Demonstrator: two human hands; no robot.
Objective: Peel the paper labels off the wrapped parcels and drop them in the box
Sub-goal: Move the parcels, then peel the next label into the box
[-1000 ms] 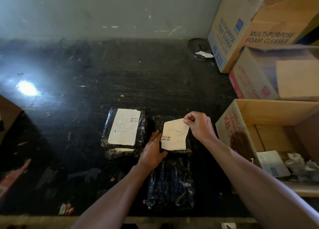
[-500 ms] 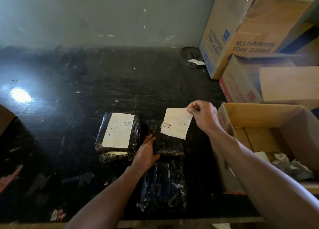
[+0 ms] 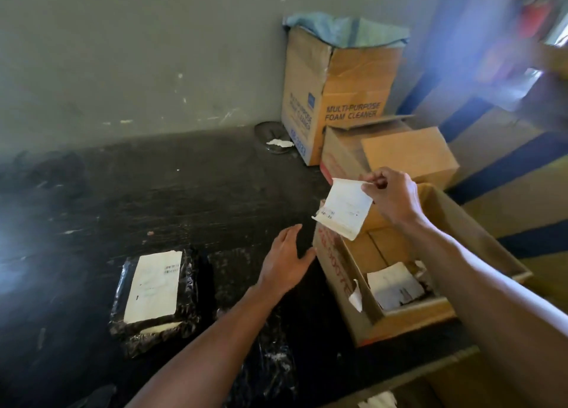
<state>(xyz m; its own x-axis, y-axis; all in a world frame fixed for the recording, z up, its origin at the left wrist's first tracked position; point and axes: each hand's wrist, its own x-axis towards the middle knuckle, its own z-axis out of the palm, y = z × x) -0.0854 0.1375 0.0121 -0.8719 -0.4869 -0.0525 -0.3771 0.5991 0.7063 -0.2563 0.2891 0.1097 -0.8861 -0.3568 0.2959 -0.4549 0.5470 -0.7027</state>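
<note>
My right hand [image 3: 392, 197] pinches a peeled white paper label [image 3: 345, 209] by its top corner, holding it in the air over the near left rim of the open cardboard box [image 3: 333, 272]. Several loose labels [image 3: 393, 284] lie inside that box. My left hand [image 3: 285, 260] hovers open, fingers spread, above a black wrapped parcel [image 3: 229, 272] that shows no label. Left of it lies another black wrapped parcel [image 3: 155, 321] with a white label [image 3: 156, 284] stuck on top. A third parcel [image 3: 270, 370] lies nearest me, partly under my left forearm.
The parcels rest on a dark, scuffed table [image 3: 153, 198] against a grey wall. A tall foam-cleaner carton [image 3: 344, 100] and a smaller closed carton [image 3: 408, 155] stand at the back right. A small round dish [image 3: 273, 138] sits by the wall.
My right hand has carried the peeled label up and to the right, from above the parcel to over the box. My left hand has lifted off the parcel and opened.
</note>
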